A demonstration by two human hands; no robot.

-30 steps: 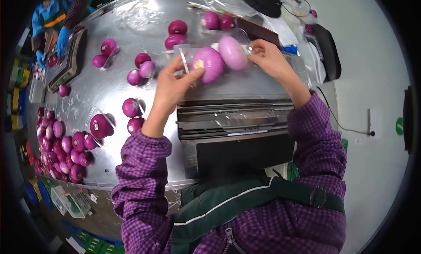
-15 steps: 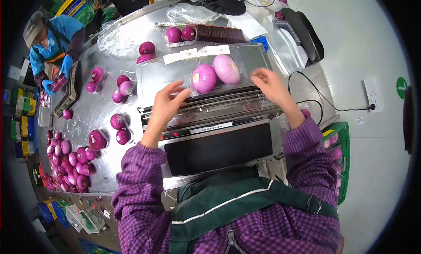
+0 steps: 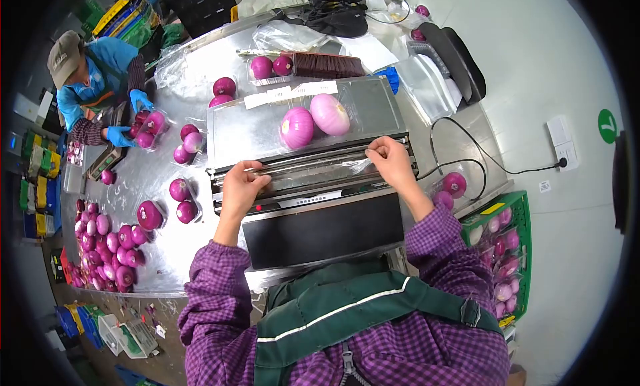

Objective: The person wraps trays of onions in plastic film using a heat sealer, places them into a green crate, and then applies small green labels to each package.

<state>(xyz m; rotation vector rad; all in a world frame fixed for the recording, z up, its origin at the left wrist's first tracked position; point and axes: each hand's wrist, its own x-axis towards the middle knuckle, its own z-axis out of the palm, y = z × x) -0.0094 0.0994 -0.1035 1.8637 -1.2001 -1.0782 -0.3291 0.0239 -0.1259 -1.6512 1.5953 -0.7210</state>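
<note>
Clear plastic film [image 3: 320,171] stretches across the rollers of the wrapping machine [image 3: 220,143]. At the film's left end, my left hand [image 3: 243,186] pinches its edge between thumb and fingers. My right hand [image 3: 392,165] closes on the film near the right end, where the plastic bunches into bright creases. Beyond both hands, two large peeled onions [image 3: 297,127] rest side by side on the machine's metal top, in a clear tray that hardly shows. Nearest my body is the machine's black plate [image 3: 323,231], with nothing of mine touching it.
Loose onions [image 3: 107,249] are heaped at the table's left, with packed pairs [image 3: 180,201] nearer the machine. A brush [image 3: 327,65] lies behind it. Two onions [image 3: 454,185] sit at the right by a black cable. A green crate [image 3: 527,253] holds packed onions. A co-worker [image 3: 100,86] handles a pack.
Both my hands have come down from beside the two onions to the rollers and closed on the film. The co-worker has moved a pack of onions rightward over the table.
</note>
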